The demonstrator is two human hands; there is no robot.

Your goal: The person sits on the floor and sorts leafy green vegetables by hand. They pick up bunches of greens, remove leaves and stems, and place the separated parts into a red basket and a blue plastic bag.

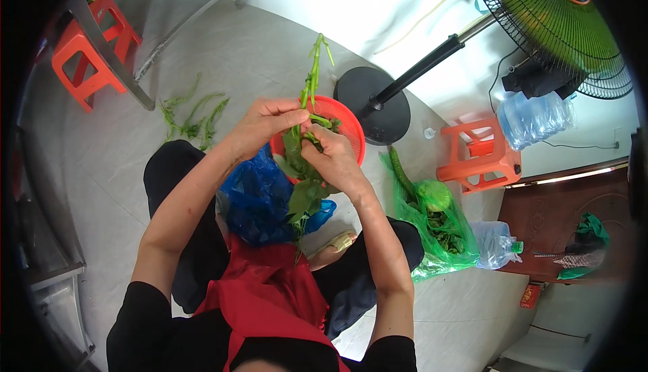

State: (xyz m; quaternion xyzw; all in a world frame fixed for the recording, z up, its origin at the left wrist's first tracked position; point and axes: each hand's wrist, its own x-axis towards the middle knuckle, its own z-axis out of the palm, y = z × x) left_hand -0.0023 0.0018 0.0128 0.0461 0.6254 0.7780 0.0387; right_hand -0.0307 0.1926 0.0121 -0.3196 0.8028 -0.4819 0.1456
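Note:
My left hand (270,123) is closed, thumb and fingers pinching the green stalks of a leafy vegetable (312,75). The stalks point away from me, and broad leaves hang down toward my lap. Close beside it, my right hand (334,159) is also closed, its thumb and fingertips on a stem of the same bunch. Both hands are above a red plastic basket (352,127), which they partly cover; some green leaves show in it. Against the near side of the basket lies a crumpled blue plastic bag (251,193). What it contains is hidden.
Loose green stalks (192,119) lie on the floor at left. A standing fan's round black base (398,119) is just beyond the basket. At right sit a green bag (466,254) of vegetables, a plastic bottle (493,244) and an orange stool (482,152). Another stool (77,51) is far left.

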